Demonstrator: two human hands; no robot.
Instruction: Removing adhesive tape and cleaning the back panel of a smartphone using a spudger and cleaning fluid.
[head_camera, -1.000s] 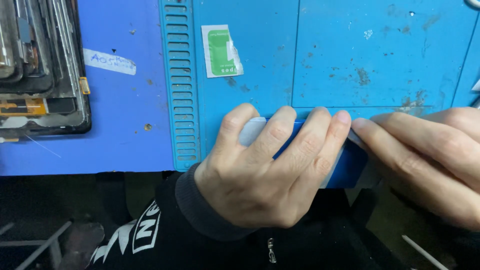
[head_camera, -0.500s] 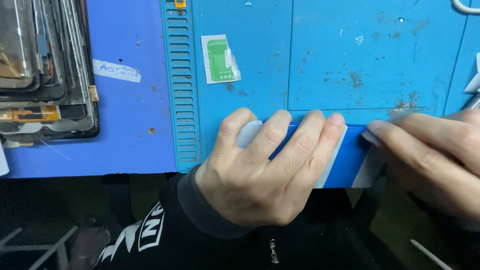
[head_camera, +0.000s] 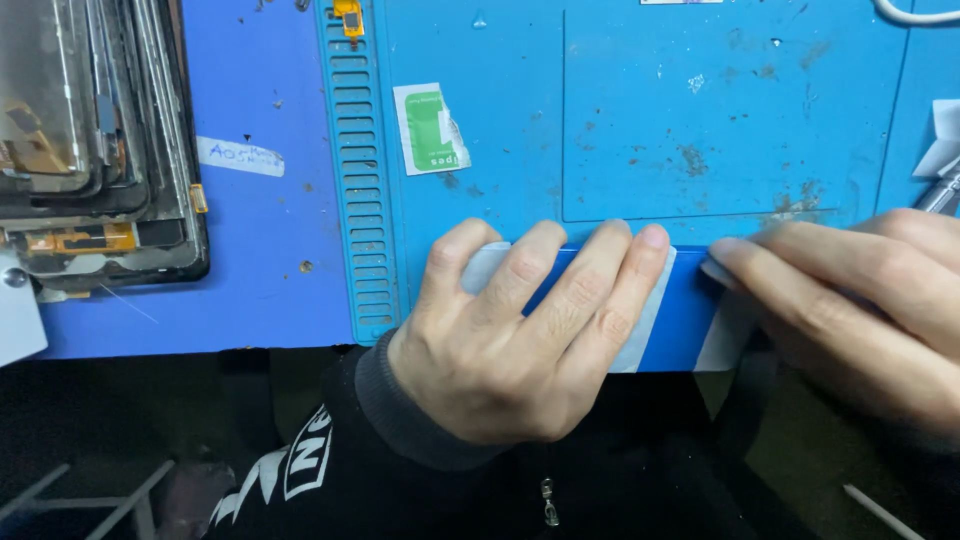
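Observation:
A flat blue slab (head_camera: 690, 310) lies along the front edge of the blue work mat (head_camera: 700, 120). My left hand (head_camera: 510, 350) lies flat on its left half, fingers spread, pressing it down. A whitish film (head_camera: 725, 335) covers parts of the slab. My right hand (head_camera: 850, 310) comes in from the right and pinches the film's loose end at the slab's right side. A bare blue strip shows between my two hands. Most of the slab is hidden under my fingers.
A stack of dark phone screens (head_camera: 90, 150) sits at the far left. A green-and-white sticker (head_camera: 430, 128) and a white paper label (head_camera: 238, 157) lie on the mat. A ribbed strip (head_camera: 355, 180) runs down the mat. A metal tool (head_camera: 940, 195) is at the right edge.
My right hand has drawn the film's end away to the right, baring a blue strip of the slab. My left hand has stayed pressed in place. The view shifted slightly.

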